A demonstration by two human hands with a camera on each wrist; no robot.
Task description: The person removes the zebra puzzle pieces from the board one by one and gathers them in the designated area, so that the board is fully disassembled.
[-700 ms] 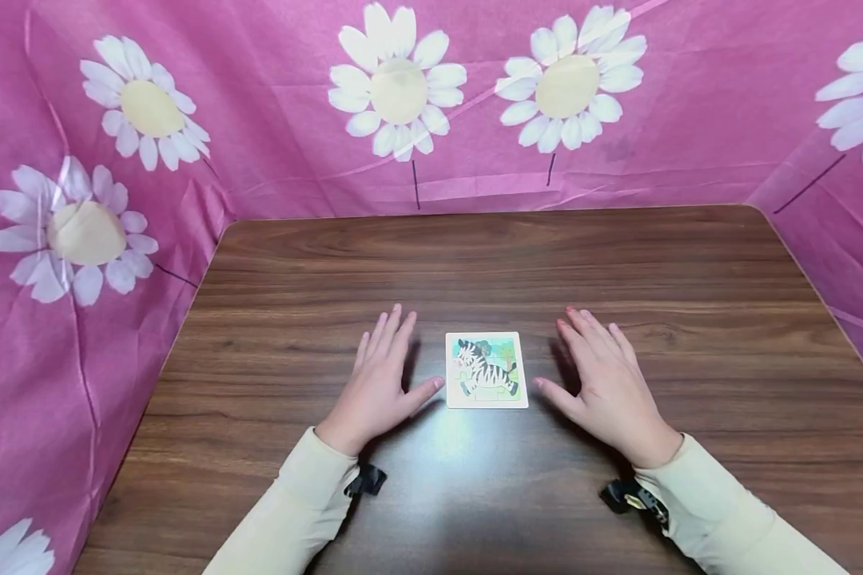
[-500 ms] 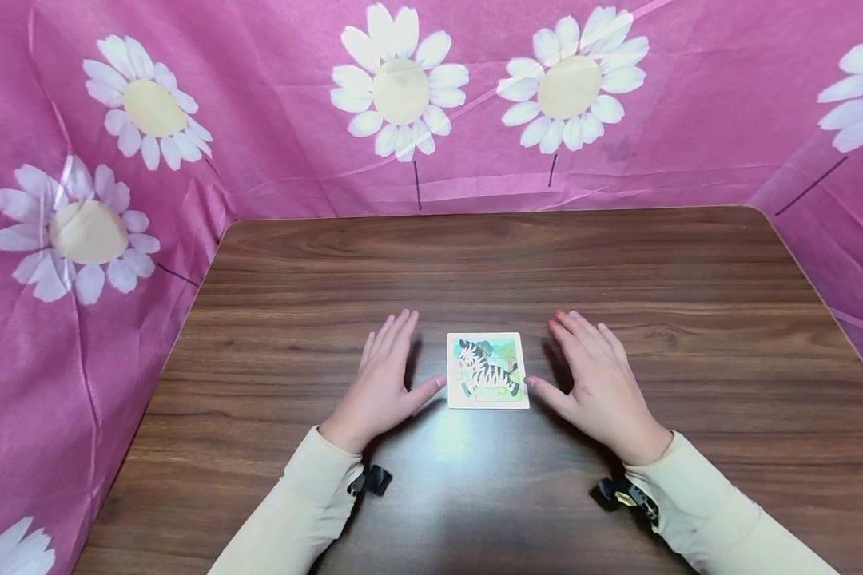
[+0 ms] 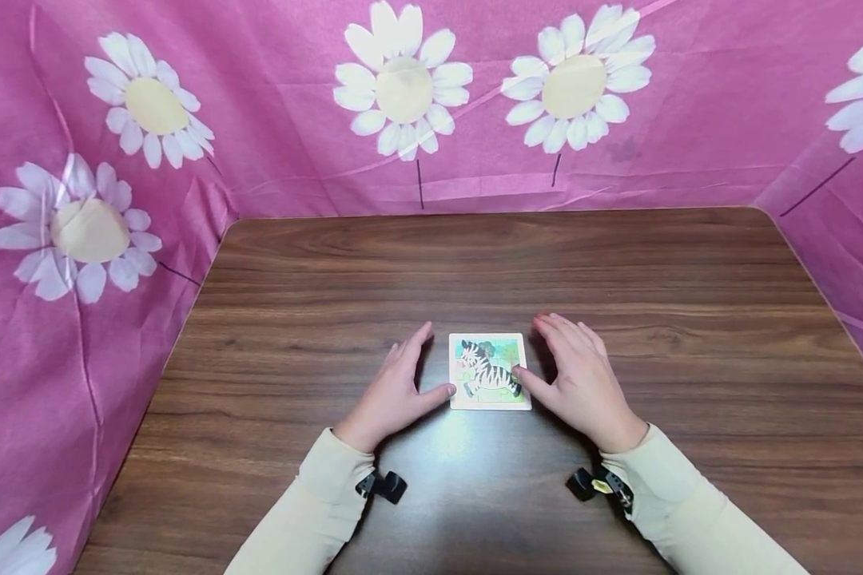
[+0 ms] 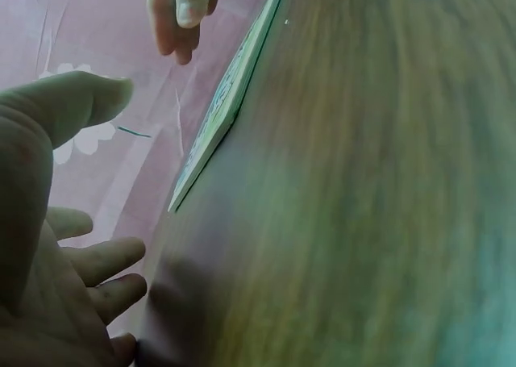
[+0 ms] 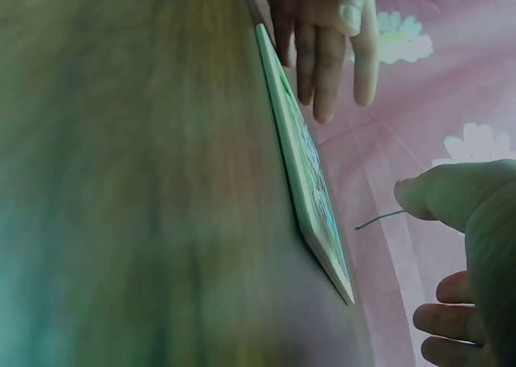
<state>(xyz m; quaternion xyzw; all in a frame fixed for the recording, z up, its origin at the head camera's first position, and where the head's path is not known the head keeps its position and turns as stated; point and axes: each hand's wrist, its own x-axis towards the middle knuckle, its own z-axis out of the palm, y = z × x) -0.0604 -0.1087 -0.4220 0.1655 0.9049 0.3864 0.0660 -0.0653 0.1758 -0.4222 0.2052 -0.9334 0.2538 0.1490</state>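
We see the left hand point(image 3: 397, 389) and the right hand point(image 3: 582, 385) both open, thumbs spread from the fingers and, in the wrist views, clear of the zebra puzzle point(image 3: 485, 374) lying flat between them on the tabletop point(image 3: 475, 271). From above, the right thumb hides part of its edge; some left fingers overlap. The sleeved forearms point(image 3: 298, 511) angle inward.

A square, pale-bordered zebra puzzle point(image 3: 487, 374), its pieces fitted together, lies flat on the table point(image 3: 690, 319), picture up, zebra's head left.
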